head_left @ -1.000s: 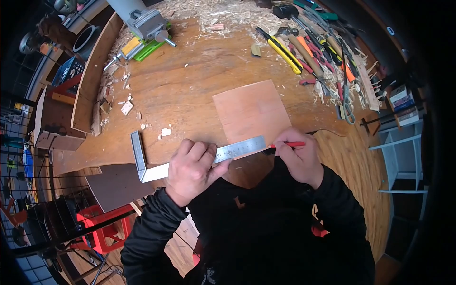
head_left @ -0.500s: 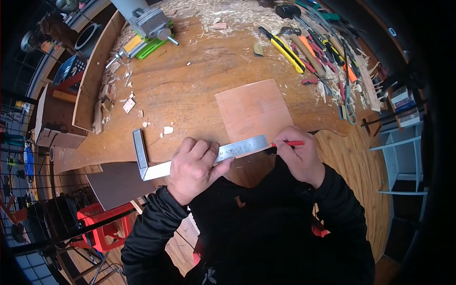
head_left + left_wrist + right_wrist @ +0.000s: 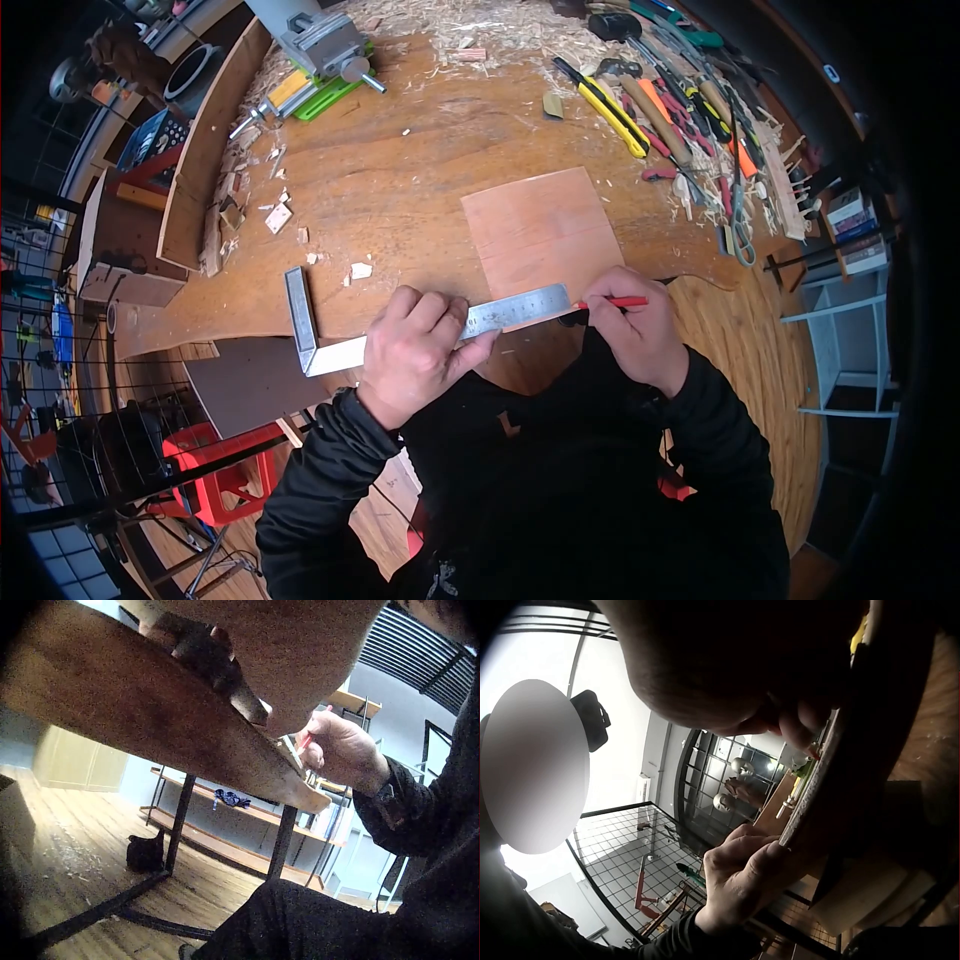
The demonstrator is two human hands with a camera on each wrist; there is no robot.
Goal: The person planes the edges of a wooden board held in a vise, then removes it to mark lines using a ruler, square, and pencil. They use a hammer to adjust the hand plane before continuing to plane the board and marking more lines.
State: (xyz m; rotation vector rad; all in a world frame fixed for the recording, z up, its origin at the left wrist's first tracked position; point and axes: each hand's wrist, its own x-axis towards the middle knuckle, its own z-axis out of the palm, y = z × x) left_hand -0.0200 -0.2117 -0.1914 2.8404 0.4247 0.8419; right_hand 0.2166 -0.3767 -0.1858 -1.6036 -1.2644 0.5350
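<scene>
A thin reddish-brown square sheet (image 3: pixel 545 230) lies at the table's near edge. Across its near side lies the steel blade of a try square (image 3: pixel 520 306), whose thick stock (image 3: pixel 300 308) rests on the table to the left. The left hand (image 3: pixel 415 350) grips the blade mid-length, its thumb along the near edge. A red pencil (image 3: pixel 625 301) is pinched in the right hand (image 3: pixel 640 330), its tip by the blade's right end. In the left wrist view the right hand (image 3: pixel 345 750) holds the red pencil (image 3: pixel 304 742) above the table edge.
Cutters, files, scissors and other tools lie among shavings on the table's (image 3: pixel 400 220) right side. A grey vise (image 3: pixel 325 50) with a green base stands at the back left. Wood chips (image 3: pixel 278 218) are scattered at the left, beside a raised board (image 3: pixel 205 160).
The table and everything on it sit slightly further right in the head view. Both hands keep their hold, and the pencil tip stays close to the blade's right end.
</scene>
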